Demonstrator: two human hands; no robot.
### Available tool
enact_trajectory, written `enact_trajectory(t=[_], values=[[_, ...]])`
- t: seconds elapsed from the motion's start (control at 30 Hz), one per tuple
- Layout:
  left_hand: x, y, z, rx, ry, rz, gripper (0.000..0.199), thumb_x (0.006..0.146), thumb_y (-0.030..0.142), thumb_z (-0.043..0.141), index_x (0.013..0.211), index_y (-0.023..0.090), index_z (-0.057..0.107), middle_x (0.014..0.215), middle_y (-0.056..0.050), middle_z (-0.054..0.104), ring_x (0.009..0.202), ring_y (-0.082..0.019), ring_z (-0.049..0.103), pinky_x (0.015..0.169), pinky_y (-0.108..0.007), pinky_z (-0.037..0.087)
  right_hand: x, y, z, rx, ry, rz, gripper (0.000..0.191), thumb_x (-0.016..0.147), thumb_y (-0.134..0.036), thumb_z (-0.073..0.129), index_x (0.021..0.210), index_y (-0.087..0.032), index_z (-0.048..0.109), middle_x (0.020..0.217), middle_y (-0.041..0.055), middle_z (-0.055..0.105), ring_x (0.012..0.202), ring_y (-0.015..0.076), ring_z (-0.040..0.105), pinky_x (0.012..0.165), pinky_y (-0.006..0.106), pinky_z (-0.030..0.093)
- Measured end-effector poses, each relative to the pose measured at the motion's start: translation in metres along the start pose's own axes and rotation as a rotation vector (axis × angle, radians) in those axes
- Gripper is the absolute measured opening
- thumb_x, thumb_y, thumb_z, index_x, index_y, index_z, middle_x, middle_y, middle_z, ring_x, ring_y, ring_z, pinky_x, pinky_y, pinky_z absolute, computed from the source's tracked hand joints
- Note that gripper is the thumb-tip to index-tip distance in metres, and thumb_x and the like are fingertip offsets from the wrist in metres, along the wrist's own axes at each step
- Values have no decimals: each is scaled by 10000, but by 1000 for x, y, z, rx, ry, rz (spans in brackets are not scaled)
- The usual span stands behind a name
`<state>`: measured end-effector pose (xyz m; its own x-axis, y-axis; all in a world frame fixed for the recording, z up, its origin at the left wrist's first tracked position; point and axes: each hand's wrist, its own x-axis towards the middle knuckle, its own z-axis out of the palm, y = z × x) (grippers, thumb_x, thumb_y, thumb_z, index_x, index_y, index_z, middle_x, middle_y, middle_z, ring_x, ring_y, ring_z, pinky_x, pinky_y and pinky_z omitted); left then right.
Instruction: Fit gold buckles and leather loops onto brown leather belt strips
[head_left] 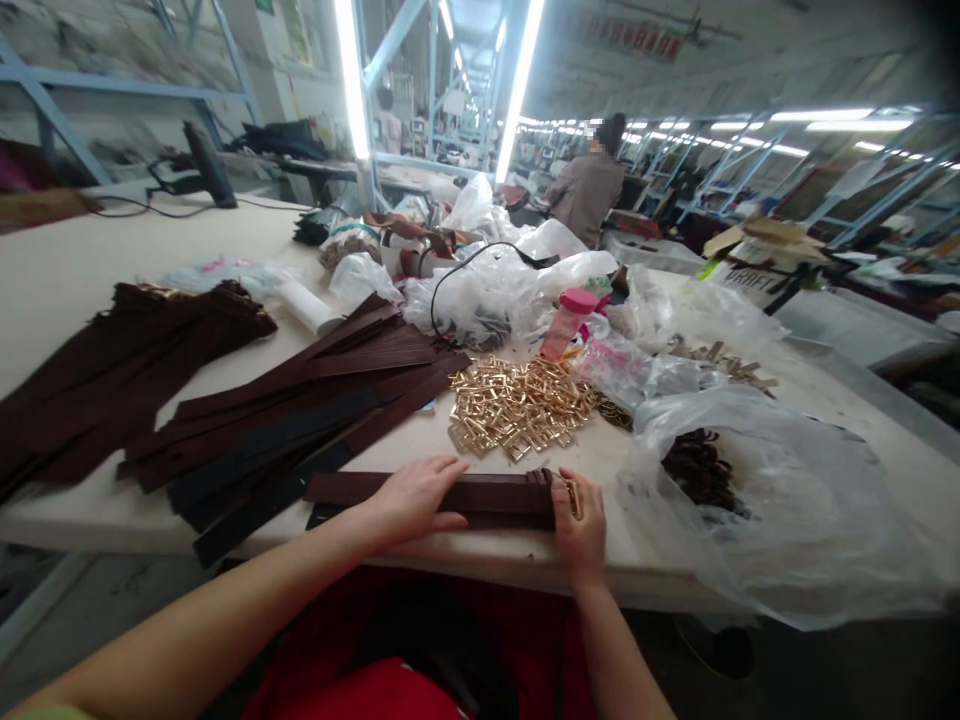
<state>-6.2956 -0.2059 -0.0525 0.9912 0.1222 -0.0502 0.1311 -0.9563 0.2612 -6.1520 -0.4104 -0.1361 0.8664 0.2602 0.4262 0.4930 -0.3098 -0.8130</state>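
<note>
A dark brown strap (pixel 495 495) lies flat along the table's near edge, with more strip beneath it at the left. My left hand (pixel 420 500) rests on its left part, fingers stretched out and thumb apart. At the strap's right end my right hand (pixel 581 525) is closed around the tip, where a gold buckle (pixel 574 497) shows between the fingers. Dark loops (pixel 538 482) circle the strap just left of that hand. Beyond both hands is a heap of gold rectangular buckles (pixel 517 405).
Fanned brown strips (pixel 322 390) and another brown bundle (pixel 127 360) lie to the left. An open plastic bag (pixel 810 500) with dark loops stands at right. A pink-lidded jar (pixel 566 325) and crumpled plastic bags (pixel 487 280) are behind the buckles. A person (pixel 589 190) is farther back.
</note>
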Motion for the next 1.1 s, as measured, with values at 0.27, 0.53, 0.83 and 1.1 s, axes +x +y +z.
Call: enact_trajectory(t=[0.27, 0.53, 0.83, 1.1], values=[[10, 2, -1, -16, -21, 1, 663, 730, 386, 629, 1308, 202, 362, 1272, -94, 494, 1142, -239, 473, 947, -337, 387, -1, 7, -2, 14, 24, -66, 359, 909, -376, 347, 973, -160, 625, 984, 95, 549, 977, 212, 510, 903, 382, 384], [21, 21, 22, 62, 107, 106, 508, 757, 232, 588, 1241, 187, 442, 1112, -89, 577, 1011, -241, 536, 897, -359, 412, 14, -24, -24, 19, -31, -116, 344, 900, -393, 381, 969, -163, 627, 844, 69, 604, 816, 196, 548, 777, 344, 422], [34, 12, -36, -51, -22, 65, 434, 787, 295, 557, 1210, 226, 488, 1105, -48, 600, 986, -203, 562, 845, -271, 422, 53, -37, -32, 85, -202, 9, 442, 865, -523, 379, 894, -159, 627, 796, 43, 625, 749, 178, 557, 709, 285, 412], [51, 11, -10, 77, -189, -12, 425, 672, 384, 657, 1030, 163, 595, 1031, -104, 616, 930, -267, 575, 755, -312, 453, 31, 10, -4, -124, -156, -23, 504, 857, -580, 307, 756, -175, 590, 733, 50, 543, 731, 199, 507, 742, 333, 386]])
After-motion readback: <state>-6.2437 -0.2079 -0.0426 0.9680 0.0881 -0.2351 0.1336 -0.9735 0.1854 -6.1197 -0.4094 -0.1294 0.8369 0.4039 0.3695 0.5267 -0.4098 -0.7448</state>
